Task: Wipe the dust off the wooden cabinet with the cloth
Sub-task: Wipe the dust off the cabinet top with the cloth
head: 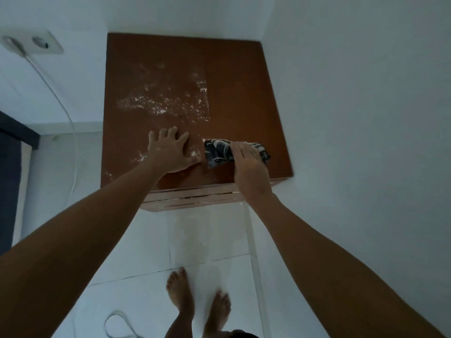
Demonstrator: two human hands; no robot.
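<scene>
The brown wooden cabinet (239, 89) stands in a room corner, seen from above. White dust (161, 103) is scattered over the middle and left of its top, while the right strip looks clean. My right hand (246, 164) presses a dark cloth with pale stripes (219, 152) onto the top near the front edge. My left hand (170, 152) lies flat with fingers spread on the top, just left of the cloth, with dust specks around it.
White walls close in behind and to the right of the cabinet. A double wall socket (36, 43) sits at upper left with a white cable (66, 113) hanging to the tiled floor. My bare feet (197, 303) stand in front. Something dark (9, 181) stands at the left edge.
</scene>
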